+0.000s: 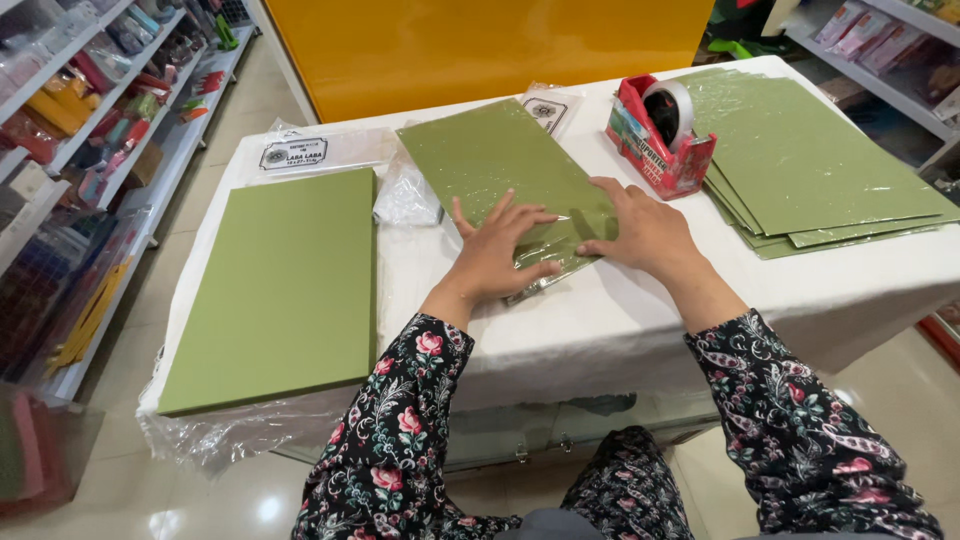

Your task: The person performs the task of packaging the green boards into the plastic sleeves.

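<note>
Your left hand [497, 255] and right hand [645, 232] lie flat, fingers spread, pressing the wrapped green sheet [505, 180] just left of the tape dispenser [665, 135]; nothing gripped. Risk: slick film lets the sheet slide toward the worktop [600, 330] edge.

Both arms wear long black sleeves [400, 440] printed with pink and red flowers and pale leaves, cuffs ending at the wrists; hands [495, 255] bare.
</note>
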